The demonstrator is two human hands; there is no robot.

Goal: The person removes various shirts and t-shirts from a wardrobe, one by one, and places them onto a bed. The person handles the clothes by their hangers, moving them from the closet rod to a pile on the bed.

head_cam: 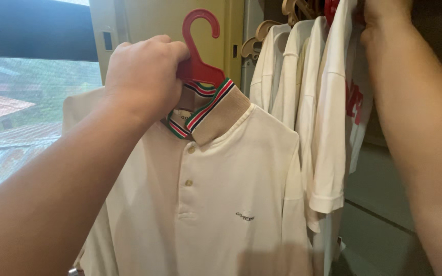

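Polo shirt (221, 194), cream with a striped tan collar, fills the centre and lower middle of the frame, buttoned up and hanging on a red plastic hanger (198, 46) whose hook rises at top centre, free of any rail. Left hand (141, 76) comes in from the lower left and is clenched tight around the hanger's neck, carrying the whole garment in mid-air. Right hand (377, 18) is up at the top right corner among the hung clothes; its fingers run out of the frame, so whether it is gripping anything cannot be told. White shirts (303, 92) crowd the upper right on pale wooden hangers (262, 36), packed close, one with red print beside the right forearm. By the look of it, the shirt is mid-carry toward that row, and the move ahead calls for a gap and a lift of the hook to rail height. Room is tight on the right; open space lies on the left, before the window (21, 117).
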